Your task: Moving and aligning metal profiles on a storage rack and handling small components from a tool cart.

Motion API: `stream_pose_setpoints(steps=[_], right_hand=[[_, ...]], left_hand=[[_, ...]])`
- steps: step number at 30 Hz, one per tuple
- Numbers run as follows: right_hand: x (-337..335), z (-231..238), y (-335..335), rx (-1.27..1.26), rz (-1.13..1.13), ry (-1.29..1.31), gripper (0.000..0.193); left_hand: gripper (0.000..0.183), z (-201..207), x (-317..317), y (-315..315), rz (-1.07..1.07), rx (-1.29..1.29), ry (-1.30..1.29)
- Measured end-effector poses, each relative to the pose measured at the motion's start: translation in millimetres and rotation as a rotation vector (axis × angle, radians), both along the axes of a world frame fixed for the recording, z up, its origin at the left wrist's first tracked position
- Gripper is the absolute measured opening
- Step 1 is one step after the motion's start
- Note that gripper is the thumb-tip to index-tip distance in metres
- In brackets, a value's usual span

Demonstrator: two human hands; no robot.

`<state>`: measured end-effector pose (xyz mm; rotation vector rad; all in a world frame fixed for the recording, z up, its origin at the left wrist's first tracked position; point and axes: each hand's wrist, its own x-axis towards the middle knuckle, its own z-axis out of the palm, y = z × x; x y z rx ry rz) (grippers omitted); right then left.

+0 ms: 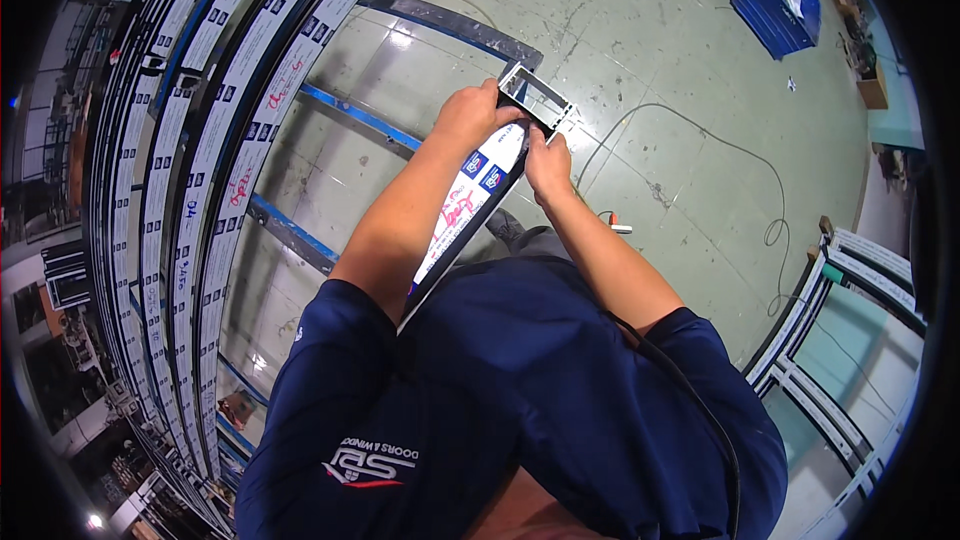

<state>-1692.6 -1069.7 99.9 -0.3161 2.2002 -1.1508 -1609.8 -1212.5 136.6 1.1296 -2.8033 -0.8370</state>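
A long black profile (pixel 470 202), its face covered with white and blue printed protective film and red handwriting, runs from beside my body up to the middle of the view. Its far end (pixel 538 97) shows an open, rectangular hollow section with pale cut edges. My left hand (pixel 476 117) grips this end on its left side, the thumb reaching across under the rim. On the right side, my right hand (pixel 547 162) is closed on the same end, thumb up against the profile. The undersides of both hands' grips are hidden.
Several long film-covered profiles (pixel 230 170) lie on a blue and black metal rack (pixel 360 118) at left. A cable (pixel 690 122) trails across the floor to the right. A blue crate (pixel 775 8) stands far right, and assembled frames (pixel 840 340) lean at near right.
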Motion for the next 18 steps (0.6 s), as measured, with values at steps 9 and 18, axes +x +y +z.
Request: stream_pose_setpoints(steps=[9,18], right_hand=[[-12,-1,11,-0.199,-0.062,-0.35,0.098],[-66,-9,6,-0.251,0.071,-0.826,0.075]], left_hand=[[0.064,-12,3,3,-0.011,-0.07,-0.026],[0.062,-10,1,12,0.026,-0.019,-0.028]])
